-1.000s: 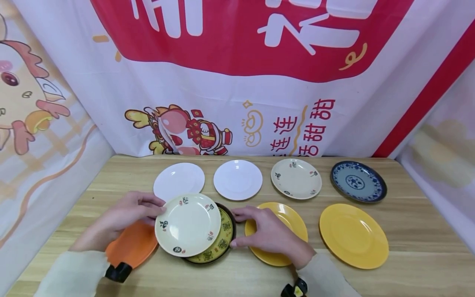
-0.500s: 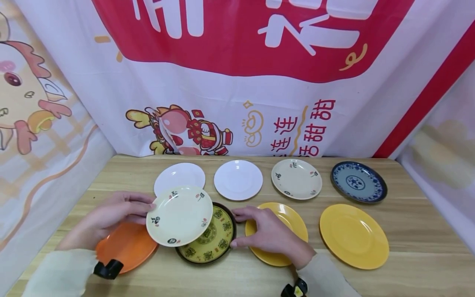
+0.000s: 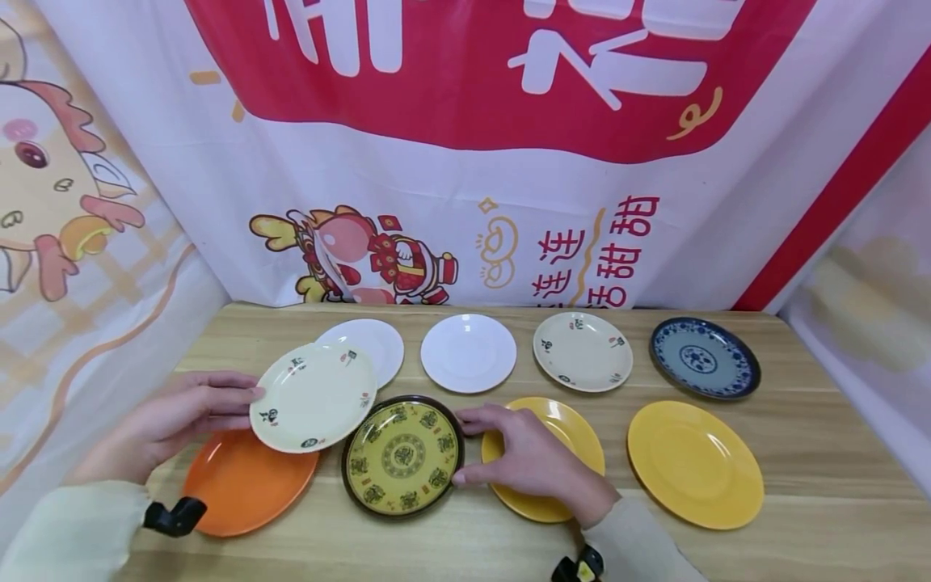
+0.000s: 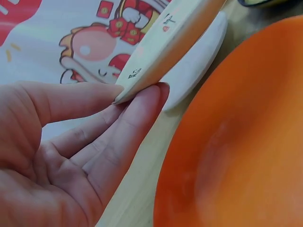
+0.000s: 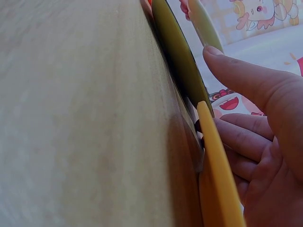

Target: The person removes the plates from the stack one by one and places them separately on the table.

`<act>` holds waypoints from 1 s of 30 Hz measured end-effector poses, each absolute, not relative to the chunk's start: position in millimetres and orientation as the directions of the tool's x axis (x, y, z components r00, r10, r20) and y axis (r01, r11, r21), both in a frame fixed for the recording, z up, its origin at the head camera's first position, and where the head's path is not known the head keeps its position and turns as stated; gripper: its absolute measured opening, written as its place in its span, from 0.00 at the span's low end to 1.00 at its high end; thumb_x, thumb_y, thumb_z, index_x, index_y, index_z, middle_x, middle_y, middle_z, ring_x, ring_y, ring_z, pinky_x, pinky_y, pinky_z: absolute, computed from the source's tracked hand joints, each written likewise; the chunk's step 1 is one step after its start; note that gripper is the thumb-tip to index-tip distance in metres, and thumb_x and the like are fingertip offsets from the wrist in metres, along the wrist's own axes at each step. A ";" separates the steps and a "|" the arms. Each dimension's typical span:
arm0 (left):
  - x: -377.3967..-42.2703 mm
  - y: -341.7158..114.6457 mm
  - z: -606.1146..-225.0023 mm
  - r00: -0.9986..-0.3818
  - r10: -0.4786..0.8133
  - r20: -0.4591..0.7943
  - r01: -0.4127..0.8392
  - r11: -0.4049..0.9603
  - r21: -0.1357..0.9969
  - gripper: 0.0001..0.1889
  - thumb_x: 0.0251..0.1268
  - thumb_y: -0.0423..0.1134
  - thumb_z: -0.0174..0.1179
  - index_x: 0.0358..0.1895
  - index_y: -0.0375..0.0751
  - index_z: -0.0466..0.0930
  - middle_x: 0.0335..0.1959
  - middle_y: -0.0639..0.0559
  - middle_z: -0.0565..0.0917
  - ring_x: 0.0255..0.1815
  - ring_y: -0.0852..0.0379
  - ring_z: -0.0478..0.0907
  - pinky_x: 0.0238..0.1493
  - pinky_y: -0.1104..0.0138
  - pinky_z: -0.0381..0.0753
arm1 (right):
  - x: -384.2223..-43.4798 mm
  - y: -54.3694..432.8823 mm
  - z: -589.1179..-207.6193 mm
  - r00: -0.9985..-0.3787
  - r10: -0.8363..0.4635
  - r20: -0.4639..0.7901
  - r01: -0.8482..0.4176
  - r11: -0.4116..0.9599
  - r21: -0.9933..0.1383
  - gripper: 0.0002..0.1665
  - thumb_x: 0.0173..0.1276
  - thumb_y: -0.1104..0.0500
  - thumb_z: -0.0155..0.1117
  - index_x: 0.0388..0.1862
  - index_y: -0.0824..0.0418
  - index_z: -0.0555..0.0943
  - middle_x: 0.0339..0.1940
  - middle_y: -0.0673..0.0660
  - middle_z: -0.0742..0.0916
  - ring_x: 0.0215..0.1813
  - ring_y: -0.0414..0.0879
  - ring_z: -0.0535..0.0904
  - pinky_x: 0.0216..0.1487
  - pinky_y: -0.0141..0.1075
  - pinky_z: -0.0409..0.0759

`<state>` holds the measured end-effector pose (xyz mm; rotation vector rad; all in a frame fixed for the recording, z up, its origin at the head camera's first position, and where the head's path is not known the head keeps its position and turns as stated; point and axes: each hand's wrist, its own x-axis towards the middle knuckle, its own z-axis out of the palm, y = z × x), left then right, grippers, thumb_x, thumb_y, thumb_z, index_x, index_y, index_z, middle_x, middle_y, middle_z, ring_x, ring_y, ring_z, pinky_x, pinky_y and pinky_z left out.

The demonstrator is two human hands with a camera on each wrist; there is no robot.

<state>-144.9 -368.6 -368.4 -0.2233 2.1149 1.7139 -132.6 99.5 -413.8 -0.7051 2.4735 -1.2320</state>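
Observation:
My left hand [image 3: 185, 412] pinches the left rim of a cream plate [image 3: 316, 400] with small dark and red motifs. In the left wrist view, thumb [image 4: 71, 100] and fingers meet at its edge. The plate is held in the air, above the back of an orange plate [image 3: 247, 493] and overlapping a white plate [image 3: 371, 343] in view. A yellow-green patterned plate [image 3: 403, 457] with a dark rim lies on the table. At its right edge is my right hand [image 3: 531, 453], thumb and fingers spread, partly covering a yellow plate [image 3: 575, 428]; contact is unclear.
Along the back of the wooden table [image 3: 305, 550] lie another white plate [image 3: 468, 353], a second cream patterned plate [image 3: 582, 352] and a blue floral plate [image 3: 704, 357]. Another yellow plate [image 3: 694, 465] is at right. Printed cloth [image 3: 465, 178] hangs behind.
My left hand has carried the cream plate leftward and slightly back, off the yellow-green plate, which is now fully uncovered. My right hand has stayed in place.

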 end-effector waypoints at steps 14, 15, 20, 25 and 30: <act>-145.5 -426.9 -373.0 -0.914 0.112 -0.389 -0.405 -0.242 0.882 0.23 0.85 0.24 0.45 0.38 0.44 0.91 0.39 0.50 0.94 0.41 0.54 0.94 0.47 0.61 0.95 | -132.9 100.8 -414.8 -0.841 -0.539 -0.036 -0.294 0.513 -0.807 0.46 0.56 0.41 0.87 0.72 0.50 0.82 0.60 0.44 0.92 0.69 0.44 0.84 0.83 0.55 0.71; -145.2 -429.0 -373.6 -0.914 0.114 -0.390 -0.407 -0.266 0.874 0.23 0.84 0.23 0.45 0.38 0.43 0.91 0.39 0.49 0.94 0.41 0.54 0.94 0.47 0.61 0.95 | -132.8 100.9 -414.7 -0.842 -0.539 -0.036 -0.294 0.513 -0.806 0.46 0.56 0.41 0.87 0.72 0.50 0.82 0.60 0.44 0.92 0.69 0.44 0.84 0.83 0.55 0.71; -142.5 -438.6 -377.0 -0.914 0.169 -0.370 -0.406 -0.322 0.856 0.25 0.86 0.23 0.42 0.41 0.38 0.93 0.42 0.47 0.94 0.44 0.54 0.93 0.49 0.61 0.94 | -132.5 101.6 -414.7 -0.844 -0.535 -0.036 -0.294 0.519 -0.803 0.46 0.56 0.40 0.87 0.72 0.49 0.82 0.60 0.43 0.92 0.70 0.45 0.83 0.83 0.55 0.71; -141.7 -444.9 -380.6 -0.914 0.154 -0.377 -0.407 -0.364 0.838 0.26 0.85 0.23 0.40 0.40 0.37 0.93 0.41 0.47 0.94 0.44 0.53 0.93 0.49 0.62 0.94 | -131.7 102.0 -414.6 -0.846 -0.532 -0.039 -0.289 0.519 -0.804 0.46 0.56 0.41 0.87 0.72 0.49 0.82 0.60 0.43 0.92 0.70 0.45 0.83 0.83 0.55 0.71; -137.7 -449.9 -388.7 -0.917 0.145 -0.372 -0.397 -0.442 0.804 0.28 0.84 0.21 0.36 0.39 0.34 0.91 0.40 0.45 0.94 0.43 0.52 0.93 0.50 0.62 0.94 | -131.5 101.5 -414.1 -0.843 -0.536 -0.040 -0.289 0.515 -0.807 0.46 0.56 0.40 0.87 0.72 0.49 0.82 0.60 0.43 0.92 0.69 0.44 0.84 0.83 0.54 0.71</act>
